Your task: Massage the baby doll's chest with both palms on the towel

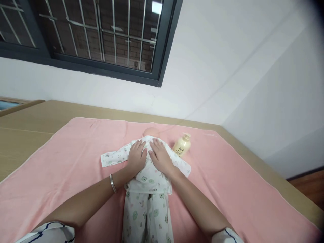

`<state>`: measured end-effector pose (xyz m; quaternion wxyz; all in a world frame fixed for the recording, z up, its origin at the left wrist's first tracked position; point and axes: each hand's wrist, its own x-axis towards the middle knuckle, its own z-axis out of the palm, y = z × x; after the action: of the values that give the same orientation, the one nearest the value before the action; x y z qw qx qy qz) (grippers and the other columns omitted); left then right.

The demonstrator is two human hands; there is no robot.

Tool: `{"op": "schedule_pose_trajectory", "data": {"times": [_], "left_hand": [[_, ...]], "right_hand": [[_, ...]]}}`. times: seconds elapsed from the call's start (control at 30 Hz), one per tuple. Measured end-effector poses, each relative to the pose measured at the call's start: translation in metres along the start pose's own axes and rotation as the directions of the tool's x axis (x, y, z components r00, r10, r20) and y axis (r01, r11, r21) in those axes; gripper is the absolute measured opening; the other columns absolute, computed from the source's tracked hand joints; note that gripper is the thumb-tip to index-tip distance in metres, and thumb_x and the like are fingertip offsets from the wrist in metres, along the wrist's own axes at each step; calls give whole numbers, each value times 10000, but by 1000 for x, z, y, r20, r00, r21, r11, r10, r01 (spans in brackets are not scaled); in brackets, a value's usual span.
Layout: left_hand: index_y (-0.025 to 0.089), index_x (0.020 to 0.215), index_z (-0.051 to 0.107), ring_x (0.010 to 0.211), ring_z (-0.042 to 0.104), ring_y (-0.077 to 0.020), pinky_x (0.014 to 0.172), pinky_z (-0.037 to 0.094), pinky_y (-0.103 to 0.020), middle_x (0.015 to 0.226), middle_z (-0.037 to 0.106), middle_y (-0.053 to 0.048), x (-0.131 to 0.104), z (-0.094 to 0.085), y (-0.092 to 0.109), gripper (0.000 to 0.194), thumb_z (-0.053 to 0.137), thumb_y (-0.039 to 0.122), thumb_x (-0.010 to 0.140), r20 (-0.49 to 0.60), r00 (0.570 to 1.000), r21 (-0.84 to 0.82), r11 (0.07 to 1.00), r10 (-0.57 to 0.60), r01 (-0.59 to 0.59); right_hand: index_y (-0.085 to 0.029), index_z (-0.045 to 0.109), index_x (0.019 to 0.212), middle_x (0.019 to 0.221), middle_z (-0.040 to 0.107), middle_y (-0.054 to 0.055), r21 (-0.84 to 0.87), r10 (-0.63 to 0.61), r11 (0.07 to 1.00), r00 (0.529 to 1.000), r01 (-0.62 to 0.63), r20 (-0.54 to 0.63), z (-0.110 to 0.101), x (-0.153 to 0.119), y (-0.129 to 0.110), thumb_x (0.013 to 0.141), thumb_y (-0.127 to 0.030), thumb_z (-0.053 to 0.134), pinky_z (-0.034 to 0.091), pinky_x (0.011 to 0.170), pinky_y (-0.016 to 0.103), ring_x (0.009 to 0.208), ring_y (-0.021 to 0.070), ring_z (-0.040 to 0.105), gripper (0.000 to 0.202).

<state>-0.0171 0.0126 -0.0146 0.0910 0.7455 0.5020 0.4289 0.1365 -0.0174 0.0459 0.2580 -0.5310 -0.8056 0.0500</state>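
A baby doll [149, 179] in white pyjamas with small green and pink prints lies stretched out, its head at the far end. Both its sleeves spread to the sides. My left hand [137, 156] rests flat on the left part of the doll's upper body, fingers extended and pointing away from me. On the right part lies my right hand [160, 157], also flat, its thumb close to the left one. Only a smooth, bare bit of the doll's head [151, 131] shows beyond the collar. A cream pump bottle [182, 145] leans or lies just right of the doll's right sleeve.
Beneath the doll a pink blanket [83, 152] covers much of a wooden surface [27, 125]. White walls [215, 60] rise behind and to the right. A dark-framed window [106, 37] with metal bars is set in the back wall. Brown wood [310, 185] shows at the right edge.
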Motion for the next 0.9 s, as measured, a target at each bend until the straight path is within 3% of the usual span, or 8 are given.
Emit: {"op": "schedule_pose_trajectory", "data": {"times": [0.13, 0.33, 0.43, 0.53, 0.6, 0.7, 0.8, 0.9], "left_hand": [[137, 1312, 533, 1347, 419, -292, 1119, 341, -526, 1396, 527, -151, -1, -3, 6, 431, 363, 288, 946, 16, 1000, 27, 1000, -4, 3], [195, 1258, 598, 1408, 327, -327, 1128, 296, -591, 1450, 480, -119, -13, -15, 40, 382, 419, 289, 934, 122, 986, 40, 992, 114, -120], [213, 1155, 669, 1420, 314, -316, 1162, 225, -599, 1434, 508, -97, -13, -25, 67, 339, 433, 316, 935, 250, 952, -133, 980, 179, -149], [242, 1164, 672, 1390, 380, -293, 1178, 232, -546, 1406, 543, -72, 2, -31, 95, 350, 458, 381, 924, 398, 902, -441, 897, 166, 30], [247, 1178, 660, 1338, 458, -281, 1162, 292, -499, 1366, 582, -69, 20, -28, 110, 374, 465, 427, 915, 525, 844, -627, 720, 110, 296], [150, 1213, 611, 1276, 532, -265, 1110, 379, -451, 1328, 596, -156, 54, -15, 125, 505, 336, 473, 939, 757, 654, -637, 216, -10, 740], [70, 1329, 483, 1282, 526, -258, 1041, 458, -396, 1403, 500, -225, 87, -2, 130, 617, 285, 506, 939, 828, 557, -558, -172, -57, 812], [63, 1420, 365, 1307, 500, -235, 1000, 491, -341, 1477, 403, -226, 110, 5, 131, 643, 251, 481, 945, 813, 572, -571, -335, -106, 749]], "right_hand": [[-134, 479, 1396, 1518, 368, 150, -13, 9, 1000, 997, -8, 71, -5, 2, 1, 981, -349, 361, 209, 1172, 503, 1441, 261, 272, 483], [-186, 480, 1403, 1532, 353, 104, 46, 69, 997, 981, -61, -180, -62, 2, 0, 936, -311, 403, 219, 1173, 506, 1428, 249, 305, 490], [-200, 503, 1386, 1519, 382, 76, 47, 138, 990, 942, -130, -307, -100, -3, 5, 936, -336, 397, 227, 1178, 483, 1415, 238, 334, 481], [-185, 519, 1372, 1486, 433, 92, 69, 251, 968, 907, -242, -337, -130, -11, 17, 942, -369, 386, 307, 1141, 472, 1377, 253, 398, 486], [-175, 507, 1382, 1474, 449, 102, 84, 327, 944, 884, -318, -335, -141, -14, 26, 941, -377, 381, 341, 1118, 476, 1371, 266, 406, 501], [-143, 491, 1394, 1468, 452, 122, 49, 383, 920, 869, -388, -314, -141, -14, 37, 929, -354, 383, 327, 1127, 482, 1379, 277, 391, 521], [-134, 473, 1407, 1503, 402, 121, 24, 343, 935, 888, -353, -304, -128, -7, 45, 905, -292, 382, 300, 1146, 471, 1412, 267, 336, 534], [-108, 387, 1457, 1558, 296, 117, -11, 286, 953, 909, -303, -302, -109, 2, 51, 876, -227, 368, 260, 1166, 472, 1463, 255, 207, 593]]}}
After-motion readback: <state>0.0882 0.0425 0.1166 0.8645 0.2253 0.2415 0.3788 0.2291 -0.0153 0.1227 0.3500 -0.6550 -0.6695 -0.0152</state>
